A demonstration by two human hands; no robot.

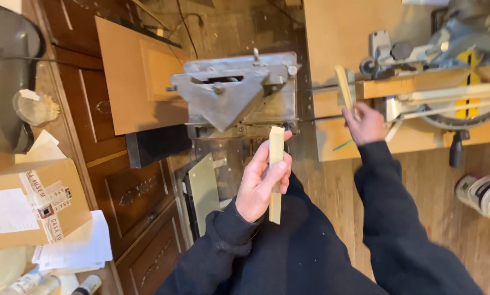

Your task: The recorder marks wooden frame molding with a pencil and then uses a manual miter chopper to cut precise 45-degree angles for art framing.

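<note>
Light wooden bench (338, 33) under mitre saw (447, 71), plank floor (332, 186) below.

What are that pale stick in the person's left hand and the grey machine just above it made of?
The pale stick in the left hand looks like bare, unfinished light wood, matte with square-cut ends. The grey machine looks like cast metal, probably aluminium, with a dull, scuffed sheen.

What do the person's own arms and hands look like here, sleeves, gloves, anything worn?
Both arms wear long dark navy sleeves of a soft, sweatshirt-like fabric with ribbed cuffs at the wrists. The left hand and right hand are bare: no gloves, and no rings or watch visible.
</note>
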